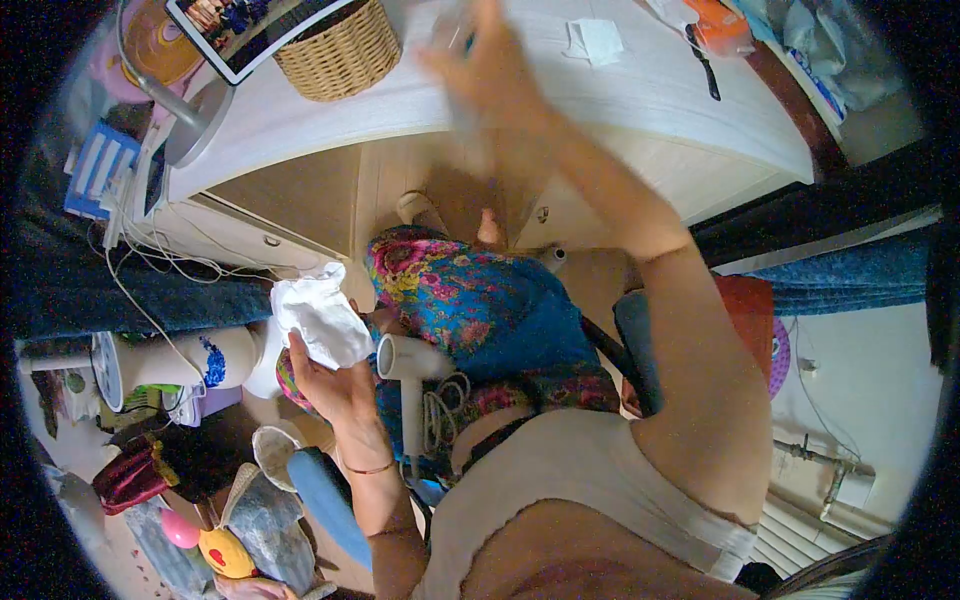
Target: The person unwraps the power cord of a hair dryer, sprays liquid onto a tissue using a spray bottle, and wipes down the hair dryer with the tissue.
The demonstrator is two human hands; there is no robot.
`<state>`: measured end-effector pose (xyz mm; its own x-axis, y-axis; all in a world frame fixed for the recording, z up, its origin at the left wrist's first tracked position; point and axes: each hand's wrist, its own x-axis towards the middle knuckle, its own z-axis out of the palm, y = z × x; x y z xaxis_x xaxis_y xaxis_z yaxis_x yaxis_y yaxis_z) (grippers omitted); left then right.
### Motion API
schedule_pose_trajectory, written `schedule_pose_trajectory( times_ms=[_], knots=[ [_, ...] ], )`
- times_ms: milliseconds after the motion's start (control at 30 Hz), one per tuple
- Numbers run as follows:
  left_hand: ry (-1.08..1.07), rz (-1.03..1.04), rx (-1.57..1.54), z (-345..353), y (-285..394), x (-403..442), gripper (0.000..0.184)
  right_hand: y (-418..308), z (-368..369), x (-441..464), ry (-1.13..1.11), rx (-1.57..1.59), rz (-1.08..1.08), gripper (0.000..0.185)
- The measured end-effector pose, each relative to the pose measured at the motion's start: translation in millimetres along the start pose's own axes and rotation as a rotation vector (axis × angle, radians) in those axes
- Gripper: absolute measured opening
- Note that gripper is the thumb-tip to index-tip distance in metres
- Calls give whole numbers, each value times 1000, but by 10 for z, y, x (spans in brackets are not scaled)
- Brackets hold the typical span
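My left hand (345,395), on the left side of my lap, has its fingers around a crumpled white tissue (322,318). Over the desk (640,105), my right hand (485,75) is smeared by motion. A pale, see-through blur shows around its fingers, and I cannot make out whether it holds anything. A white hair dryer (412,358) with a coiled cord lies on my lap, just right of my left hand. Under it is a blue flowered cloth (480,305) over my legs. To the right of my right hand, a small folded white tissue (596,42) lies on the desk.
At the desk's back left are a wicker basket (340,55), a tablet (240,35) and a lamp base (200,125). A black-handled knife (703,65) and an orange package (720,28) lie at right. Cables (165,250) hang on the left.
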<state>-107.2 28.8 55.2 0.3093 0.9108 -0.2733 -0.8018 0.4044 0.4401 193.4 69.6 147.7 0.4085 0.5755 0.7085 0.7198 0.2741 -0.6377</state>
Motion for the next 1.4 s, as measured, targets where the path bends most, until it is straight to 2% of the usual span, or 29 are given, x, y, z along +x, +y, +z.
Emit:
schedule_pose_trajectory(
  times_ms=[67, 100, 167, 267, 367, 467, 567, 667, 767, 867, 933, 967, 1000, 1067, 1100, 1133, 1167, 1233, 1300, 1367, 1400],
  knots=[
    [35, -3, 3, 43, -3, -40, 41, 213, -230, 542, 97, -110, 156, 59],
    [48, -4, 5, 64, -13, -55, 41, 514, -266, 746, 126, -34, 96, 65],
    [84, -8, 1, 37, -41, -59, 42, 1436, -94, 1079, 365, -212, -179, 66],
    [44, -8, 21, -8, -54, -98, 43, 1674, -86, 1094, 265, -150, -14, 63],
    [34, -6, 51, -34, -43, -93, 44, 2117, 137, 1110, 349, -334, -174, 58],
    [69, -11, 58, -7, -38, -95, 44, 2002, 64, 1130, 250, -260, -96, 51],
    [53, 0, 90, -52, -43, -49, 45, 1453, -452, 1136, 182, -160, 173, 48],
    [67, -43, 61, -163, -26, -5, 45, 1687, -832, 1083, 310, -300, -227, 41],
    [67, -87, 54, -207, -55, 48, 45, 2001, -909, 920, 297, -381, -33, 53],
    [77, -72, 106, -115, -55, 3, 45, 1906, -819, 754, 293, -260, 61, 75],
    [95, -38, 132, -53, -50, -27, 45, 1859, -756, 746, 211, 217, 70, 84],
    [-51, -45, 91, -129, -27, -26, 45, 1830, -711, 725, 160, 457, 88, 88],
    [-112, -79, 1, -180, 28, -29, 41, 1636, -701, 691, 214, 342, 117, 85],
    [114, -54, 108, -212, 83, -32, 41, 1294, -789, 628, 284, 124, 210, 77],
    [96, -21, 113, -179, 84, -33, 40, 1243, -839, 688, 350, -183, 149, 65],
    [31, -51, 29, -179, 100, -54, 39, 1191, -801, 631, 370, -44, -19, 59],
    [-22, -51, 51, -166, 86, -86, 39, 828, -828, 441, 404, 100, -185, 54],
    [-150, -114, -54, -69, 59, -197, 40, 602, -701, -14, 170, -57, -254, 43],
    [-119, -182, -125, -26, 41, -268, 40, 707, -471, -760, -392, -673, -89, 34],
    [-134, -204, -112, 5, 36, -306, 41, -289, -132, -1402, -748, 161, -49, 46],
    [-165, -208, -111, 52, 42, -343, 41, -511, 46, -1619, -779, 640, 297, 46]
  ],
)
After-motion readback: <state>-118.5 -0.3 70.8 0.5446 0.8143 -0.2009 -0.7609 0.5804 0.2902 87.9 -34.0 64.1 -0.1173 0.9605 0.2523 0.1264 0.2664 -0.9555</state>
